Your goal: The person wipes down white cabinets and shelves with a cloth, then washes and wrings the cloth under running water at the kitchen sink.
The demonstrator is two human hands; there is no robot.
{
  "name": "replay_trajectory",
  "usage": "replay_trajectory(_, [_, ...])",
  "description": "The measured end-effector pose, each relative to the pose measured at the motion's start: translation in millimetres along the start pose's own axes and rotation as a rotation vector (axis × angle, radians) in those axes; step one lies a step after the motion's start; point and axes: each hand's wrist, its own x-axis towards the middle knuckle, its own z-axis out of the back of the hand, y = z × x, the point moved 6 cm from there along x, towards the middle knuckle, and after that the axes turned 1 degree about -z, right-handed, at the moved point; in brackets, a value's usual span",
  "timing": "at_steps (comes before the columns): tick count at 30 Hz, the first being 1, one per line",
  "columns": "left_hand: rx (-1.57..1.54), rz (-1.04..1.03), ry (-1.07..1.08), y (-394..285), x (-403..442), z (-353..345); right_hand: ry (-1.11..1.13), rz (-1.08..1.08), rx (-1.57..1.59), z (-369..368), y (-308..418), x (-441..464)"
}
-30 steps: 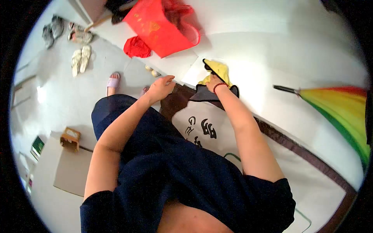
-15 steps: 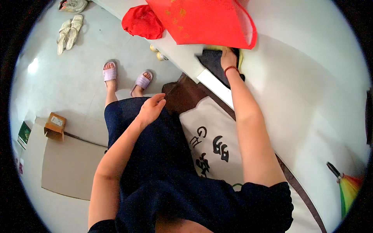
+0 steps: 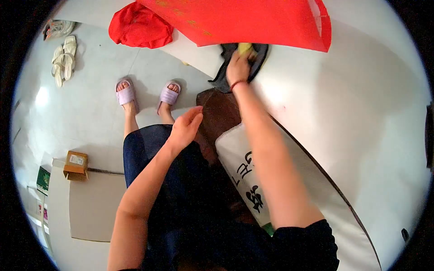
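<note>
My right hand, with a dark red bracelet at the wrist, is closed on a dark grey and yellow cloth on the white surface. The cloth lies just below a large red bag, which hides part of it. My left hand hovers over the dark blue skirt near a brown cover; its fingers are loosely bent and slightly apart, with nothing in them. Between my right arm and the skirt is a whitish cushion with black lettering.
A red bundle sits left of the bag. Pale sandals and other shoes are on the grey floor, near my feet in lilac slippers. A small cardboard box rests on a light surface at the left.
My right hand has moved left with the cloth in it, closer under the red bag. The view has shifted, and the rainbow umbrella is out of sight. My left hand stays empty.
</note>
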Motion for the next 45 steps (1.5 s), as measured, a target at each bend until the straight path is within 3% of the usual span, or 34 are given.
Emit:
replay_trajectory(2, [0.055,-0.039,0.037,-13.7,11.1,-0.7,-0.067,0.152,0.011,23.7,11.8,48.4])
replay_trajectory(6, [0.003,-0.081,0.018,-22.0,17.6,3.5,-0.100,-0.005,-0.015,11.1,27.7,-5.5])
replay_trajectory(8, [0.034,-0.006,0.038,-17.4,11.2,5.6,-0.475,0.451,-0.267,-22.4,19.2,-80.8])
replay_trajectory(10, [0.069,0.069,0.047,-12.8,0.3,8.5,0.199,0.138,0.066,-37.8,1.2,-108.9])
replay_trajectory(12, [0.033,0.072,0.048,-13.7,-11.7,7.8,0.042,0.248,0.025,-13.3,13.9,-95.0])
replay_trajectory(15, [0.013,0.050,0.056,-1.5,-10.1,11.6,-0.128,0.203,-0.150,8.0,8.0,-13.6])
replay_trajectory(16, [0.001,0.042,0.058,3.5,-7.6,11.5,-0.072,0.354,-0.081,8.4,-7.9,24.0])
replay_trajectory(17, [-0.007,0.030,0.059,5.1,-3.5,15.2,-0.136,0.236,0.062,35.1,8.4,44.3])
replay_trajectory(18, [0.035,0.043,0.060,-3.4,-1.3,18.8,-0.443,0.362,-0.198,39.5,21.2,40.4])
replay_trajectory(20, [0.101,0.069,0.080,-27.8,0.1,16.0,-0.262,0.013,0.028,35.6,16.8,35.5])
replay_trajectory(21, [0.036,-0.018,0.076,-22.1,3.7,15.5,-0.171,-0.009,0.099,31.7,19.7,13.1])
replay_trajectory(23, [0.053,0.005,0.082,-21.8,3.7,15.5,-0.238,0.055,-0.072,6.2,6.8,-30.6])
replay_trajectory(26, [-0.024,-0.007,0.080,-18.4,-3.8,13.6,0.031,0.070,-0.152,6.3,2.3,-55.1])
replay_trajectory(29, [-0.024,0.024,0.090,-19.0,-11.2,14.5,-0.160,0.262,-0.205,32.2,11.3,11.2])
replay_trajectory(30, [-0.017,0.025,0.083,-16.7,-11.0,16.3,-0.100,0.364,-0.156,32.7,4.7,40.5])
replay_trajectory(31, [-0.010,0.026,0.075,-14.9,-10.5,18.2,-0.010,0.404,-0.456,39.7,10.7,52.0])
replay_trajectory(34, [0.035,0.061,0.068,-10.0,-9.5,23.7,-0.242,0.400,-0.583,33.5,11.8,52.3])
replay_trajectory(38, [-0.003,0.069,0.054,-16.5,-14.3,30.8,-0.152,0.363,-0.620,48.8,22.9,55.6])
replay_trajectory(41, [0.007,0.011,0.042,-19.7,-19.7,40.7,0.189,-0.032,-0.560,51.1,5.1,49.8])
replay_trajectory(43, [-0.035,0.038,0.038,-16.7,-25.5,43.3,0.136,0.005,-0.569,54.8,23.3,0.9])
replay_trajectory(45, [-0.041,0.036,0.043,-18.3,-31.7,50.1,0.486,-0.006,-0.682,46.7,15.4,-5.8])
